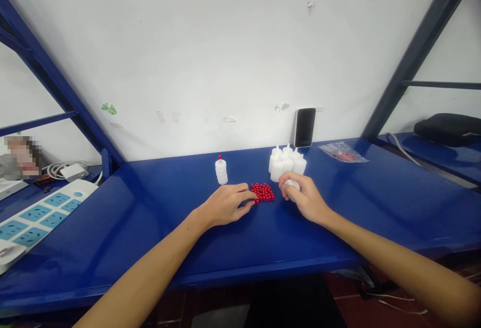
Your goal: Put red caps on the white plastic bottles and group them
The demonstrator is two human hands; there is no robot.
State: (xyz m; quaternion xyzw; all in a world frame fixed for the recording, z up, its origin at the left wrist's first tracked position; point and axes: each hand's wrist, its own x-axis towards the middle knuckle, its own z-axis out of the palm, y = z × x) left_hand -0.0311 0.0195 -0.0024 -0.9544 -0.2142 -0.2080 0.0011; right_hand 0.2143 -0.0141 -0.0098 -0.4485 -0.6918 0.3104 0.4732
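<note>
My left hand (228, 204) reaches to the left edge of a cluster of small red caps (265, 193). Its thumb and index fingertips come together around a cap at that edge, partly hidden by the fingers. My right hand (305, 199) is wrapped round a white plastic bottle (292, 185), tilted, with most of its body hidden in the palm. Just behind that hand stand several white squeeze bottles (287, 161) with pointed nozzles and no caps. Upright to the left is one white bottle (221, 172) with a red cap on its tip.
Against the wall leans a phone (304, 127) with a dark screen. A clear plastic bag (343, 152) with red pieces lies at the back right. On the left is a power strip (47, 215). The blue table (180, 248) ends at a front edge near me.
</note>
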